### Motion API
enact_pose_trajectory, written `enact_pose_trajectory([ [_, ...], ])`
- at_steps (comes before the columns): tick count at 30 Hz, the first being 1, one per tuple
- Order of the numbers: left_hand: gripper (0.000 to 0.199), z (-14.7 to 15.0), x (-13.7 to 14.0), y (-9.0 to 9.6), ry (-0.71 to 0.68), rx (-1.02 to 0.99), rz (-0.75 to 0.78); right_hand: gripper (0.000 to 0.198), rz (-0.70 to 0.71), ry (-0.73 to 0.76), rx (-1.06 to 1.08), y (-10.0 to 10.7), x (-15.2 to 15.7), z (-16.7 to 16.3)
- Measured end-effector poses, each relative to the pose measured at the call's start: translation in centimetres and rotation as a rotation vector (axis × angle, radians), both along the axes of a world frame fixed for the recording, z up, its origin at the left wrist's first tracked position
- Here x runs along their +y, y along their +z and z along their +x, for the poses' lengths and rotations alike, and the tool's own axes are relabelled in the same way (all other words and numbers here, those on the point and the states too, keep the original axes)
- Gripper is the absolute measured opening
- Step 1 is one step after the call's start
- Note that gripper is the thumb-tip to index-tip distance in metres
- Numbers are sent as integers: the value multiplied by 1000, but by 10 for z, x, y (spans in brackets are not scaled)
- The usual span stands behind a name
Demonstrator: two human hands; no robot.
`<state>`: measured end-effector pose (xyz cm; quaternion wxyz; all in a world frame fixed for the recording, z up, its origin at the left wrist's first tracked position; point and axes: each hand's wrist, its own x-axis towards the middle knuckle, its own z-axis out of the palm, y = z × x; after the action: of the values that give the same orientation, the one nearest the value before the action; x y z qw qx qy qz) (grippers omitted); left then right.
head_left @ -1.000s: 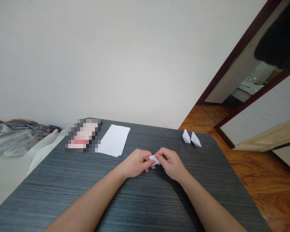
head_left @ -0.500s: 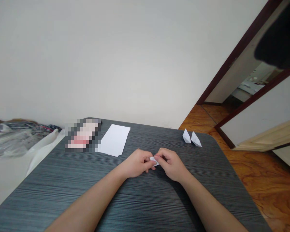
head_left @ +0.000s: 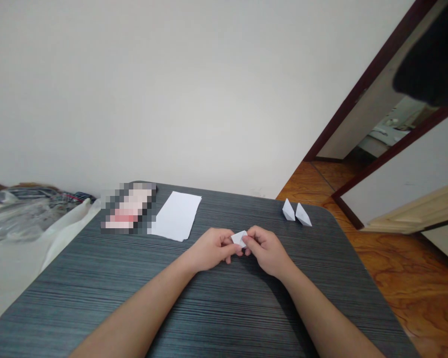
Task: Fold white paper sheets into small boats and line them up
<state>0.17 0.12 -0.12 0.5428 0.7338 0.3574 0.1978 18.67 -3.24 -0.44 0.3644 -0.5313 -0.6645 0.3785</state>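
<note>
A small piece of folded white paper is pinched between my two hands over the middle of the table. My left hand grips its left side, thumb in front and fingers behind. On the other side my right hand holds the paper between thumb and fingers. Fingers cover parts of the paper's edges. Beyond my right hand, two folded paper boats stand side by side near the far right corner. Farther left lies a stack of white paper sheets.
A blurred-out flat item lies at the far left of the dark wood-grain table. The white wall rises behind the table. Plastic-wrapped cloth is piled to the left. A doorway and wooden floor are on the right.
The folded paper has tilted up, and more of its face shows between my fingers. Both hands have shifted slightly; the sheets and boats stay put.
</note>
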Motion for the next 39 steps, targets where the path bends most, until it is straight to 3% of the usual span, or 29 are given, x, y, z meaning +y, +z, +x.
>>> enact_pose_trajectory([
  [6, 28, -1, -2, 3, -28, -41, -60, 20, -1, -5, 15, -3, 1, 0],
  [21, 28, 2, 2, -3, 89, -222, -147, 24, -90, 90, -47, -2, -2, 3],
  [32, 30, 0, 0, 0, 61, -86, -43, 14, -17, 121, -78, -3, 0, 0],
  [39, 26, 0, -1, 1, 71, -95, -42, 21, 34, 120, -88, 2, 0, 0],
])
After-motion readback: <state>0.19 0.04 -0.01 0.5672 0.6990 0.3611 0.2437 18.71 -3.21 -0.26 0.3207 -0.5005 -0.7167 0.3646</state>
